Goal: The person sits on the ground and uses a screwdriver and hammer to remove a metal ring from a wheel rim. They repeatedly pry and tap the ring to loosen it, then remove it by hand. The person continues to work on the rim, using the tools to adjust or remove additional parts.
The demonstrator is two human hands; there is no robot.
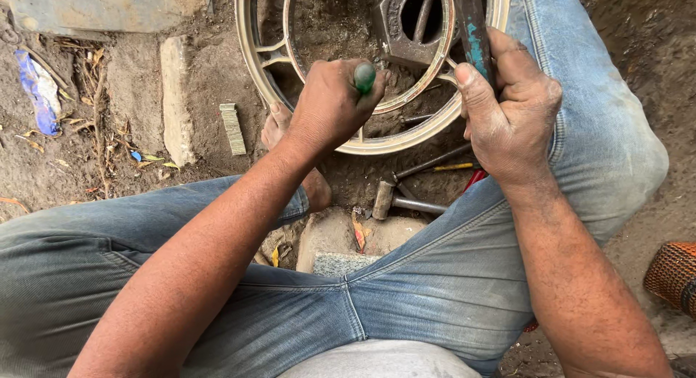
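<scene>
Wheel rim (406, 135) braced against your knee; left hand (330, 106) fisted on green-handled screwdriver (365, 76), right hand (511, 110) clamps hammer (471, 30) for striking.

Green-handled tool (365, 76) upright, grimy wheel rim (377, 135)

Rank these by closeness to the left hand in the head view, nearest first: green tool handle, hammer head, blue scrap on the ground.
From the left hand:
1. Green tool handle, gripped in that fist.
2. Hammer head, below on the dirt between the knees.
3. Blue scrap, far at the left edge.
</scene>
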